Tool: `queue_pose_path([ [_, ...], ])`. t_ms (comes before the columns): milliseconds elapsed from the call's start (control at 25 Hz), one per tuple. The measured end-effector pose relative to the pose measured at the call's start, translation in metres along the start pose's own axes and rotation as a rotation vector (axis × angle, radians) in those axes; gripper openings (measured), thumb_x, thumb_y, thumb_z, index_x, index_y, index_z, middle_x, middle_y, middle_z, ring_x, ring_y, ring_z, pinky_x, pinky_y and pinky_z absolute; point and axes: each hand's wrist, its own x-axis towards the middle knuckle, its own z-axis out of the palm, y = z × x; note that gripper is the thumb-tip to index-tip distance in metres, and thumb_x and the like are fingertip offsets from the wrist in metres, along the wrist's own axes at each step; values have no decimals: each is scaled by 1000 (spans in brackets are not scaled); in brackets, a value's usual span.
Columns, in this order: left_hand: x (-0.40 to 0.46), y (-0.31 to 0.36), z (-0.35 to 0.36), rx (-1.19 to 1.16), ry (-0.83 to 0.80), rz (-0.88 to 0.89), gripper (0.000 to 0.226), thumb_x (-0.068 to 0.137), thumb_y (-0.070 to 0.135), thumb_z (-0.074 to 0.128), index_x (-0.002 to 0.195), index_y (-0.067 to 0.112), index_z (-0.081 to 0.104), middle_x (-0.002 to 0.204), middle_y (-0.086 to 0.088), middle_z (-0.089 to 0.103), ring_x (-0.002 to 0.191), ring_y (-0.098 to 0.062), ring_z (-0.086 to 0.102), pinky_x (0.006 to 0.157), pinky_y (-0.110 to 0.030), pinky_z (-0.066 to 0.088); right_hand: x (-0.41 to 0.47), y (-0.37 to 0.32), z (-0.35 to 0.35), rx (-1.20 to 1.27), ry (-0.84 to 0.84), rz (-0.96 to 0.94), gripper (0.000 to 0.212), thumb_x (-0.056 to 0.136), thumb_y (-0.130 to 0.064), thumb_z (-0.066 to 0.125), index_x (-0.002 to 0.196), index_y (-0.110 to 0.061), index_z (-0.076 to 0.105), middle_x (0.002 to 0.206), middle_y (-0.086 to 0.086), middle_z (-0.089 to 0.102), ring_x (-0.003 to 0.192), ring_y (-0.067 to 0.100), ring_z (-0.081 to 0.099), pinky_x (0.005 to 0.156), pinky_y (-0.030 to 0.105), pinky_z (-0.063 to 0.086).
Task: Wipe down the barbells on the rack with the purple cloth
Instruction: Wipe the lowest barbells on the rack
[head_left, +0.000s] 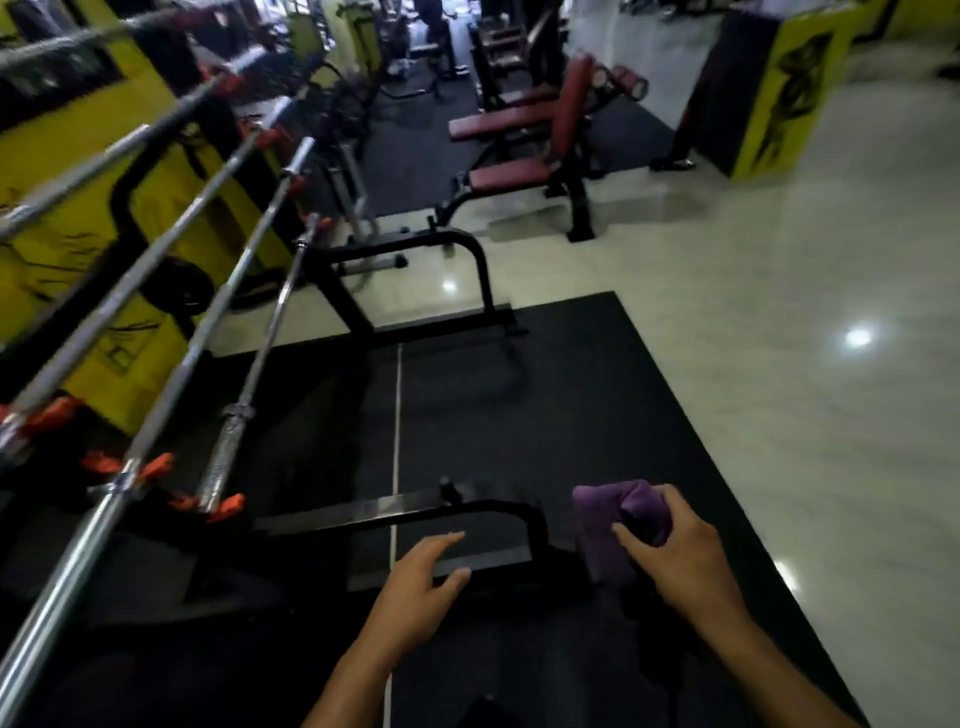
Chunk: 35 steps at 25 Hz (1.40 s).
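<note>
Right fingers (631, 535) curl round the bunched purple cloth (618, 519) in the right hand (680, 561) at lower right, the left hand (415, 587) hangs loosely spread at bottom centre, and the barbells (171, 332) cross the rack (395, 291) at left.

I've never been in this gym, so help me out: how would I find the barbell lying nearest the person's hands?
Start at the black metal rack along the yellow wall, which holds several long silver steel barbells side by side. The nearest barbell is the rightmost and lowest. Unlike its smoother neighbours, it has a rough knurled sleeve near its orange cradle.
</note>
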Motion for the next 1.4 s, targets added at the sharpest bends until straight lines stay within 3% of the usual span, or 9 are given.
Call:
queue_pose_path([
  [120,41,-5,18,-12,-62,-25,48,96,36,62,143,32,48,140,17,48,133,-2,43,105,-19,35,32,29,-4,-52,23,110,17,88,-32,74,98,-33,60,86,-12,69,75,-3,64,62,22,51],
  [320,129,-1,52,5,-169,-47,49,99,35,59,146,25,47,148,6,48,137,-13,43,111,-28,37,104,51,-18,-249,-28,174,15,97,-28,59,111,-23,61,102,2,67,87,18,66,76,36,54],
  [440,177,16,63,0,-212,-28,47,98,34,60,143,25,50,144,5,52,132,-13,49,106,-26,40,147,45,-37,-318,-69,142,17,96,-23,60,112,-17,62,109,2,55,91,15,59,82,32,49],
  [640,259,50,65,17,-257,-28,48,96,37,62,141,27,52,138,5,57,118,-10,59,98,-25,48,226,53,-70,-324,18,192,26,87,-16,70,112,-21,64,103,-4,65,94,15,63,84,33,54],
  [720,290,60,62,39,-242,-17,50,96,39,61,144,25,50,142,5,55,126,-12,54,103,-28,45,252,56,-77,-312,20,212,28,86,-11,69,111,-22,65,102,-6,66,93,14,64,82,29,54],
  [880,374,77,60,21,-180,-90,51,96,36,63,144,23,50,143,4,53,131,-14,51,107,-29,43,349,70,-93,-264,17,258,25,86,-2,62,96,-24,65,93,-7,67,84,11,64,62,13,44],
  [1080,462,105,51,-21,-150,-220,53,94,38,65,144,26,50,145,2,53,130,-11,52,106,-30,45,469,71,-110,-236,-37,234,14,90,-15,67,84,-23,57,83,-4,64,75,8,60,59,25,44],
  [1280,518,129,19,-154,67,-290,52,95,35,64,144,25,50,142,8,51,132,-10,49,109,-31,42,578,52,-97,-304,-268,43,14,92,-32,71,96,-23,60,88,-5,66,79,13,63,71,36,52],
  [1400,531,119,4,-230,139,-341,50,95,33,65,142,26,51,137,13,51,129,-6,49,105,-25,43,633,34,-66,-360,-400,-64,9,96,-31,66,103,-27,64,89,-6,68,75,9,64,68,35,55],
])
